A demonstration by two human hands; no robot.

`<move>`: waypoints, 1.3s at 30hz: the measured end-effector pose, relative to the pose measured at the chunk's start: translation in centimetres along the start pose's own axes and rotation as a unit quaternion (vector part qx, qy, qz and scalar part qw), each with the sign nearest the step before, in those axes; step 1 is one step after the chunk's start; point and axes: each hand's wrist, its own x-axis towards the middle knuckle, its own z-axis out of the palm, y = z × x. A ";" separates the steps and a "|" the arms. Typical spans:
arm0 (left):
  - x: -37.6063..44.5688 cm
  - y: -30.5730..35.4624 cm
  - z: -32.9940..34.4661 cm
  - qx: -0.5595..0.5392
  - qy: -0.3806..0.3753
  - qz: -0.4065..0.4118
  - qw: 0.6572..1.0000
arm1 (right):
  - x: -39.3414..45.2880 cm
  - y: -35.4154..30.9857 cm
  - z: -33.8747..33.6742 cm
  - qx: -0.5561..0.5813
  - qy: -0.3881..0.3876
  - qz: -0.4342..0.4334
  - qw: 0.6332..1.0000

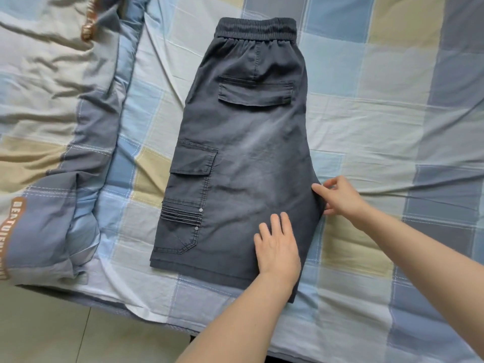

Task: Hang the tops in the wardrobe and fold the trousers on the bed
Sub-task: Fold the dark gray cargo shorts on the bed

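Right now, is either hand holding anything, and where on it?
Right hand pinches the grey shorts at their right edge, near the crotch point. Left hand only rests flat on them.

Two bare forearms reach in from the lower edge of the view, with no sleeve, watch or ring on either. The left hand [278, 248] and the right hand [340, 196] are ungloved, with short, unpainted nails.
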 end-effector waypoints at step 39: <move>-1.3 -22.5 -6.3 0.061 -0.036 0.337 0.939 | -3.4 2.4 7.2 -0.653 -0.077 -0.597 0.460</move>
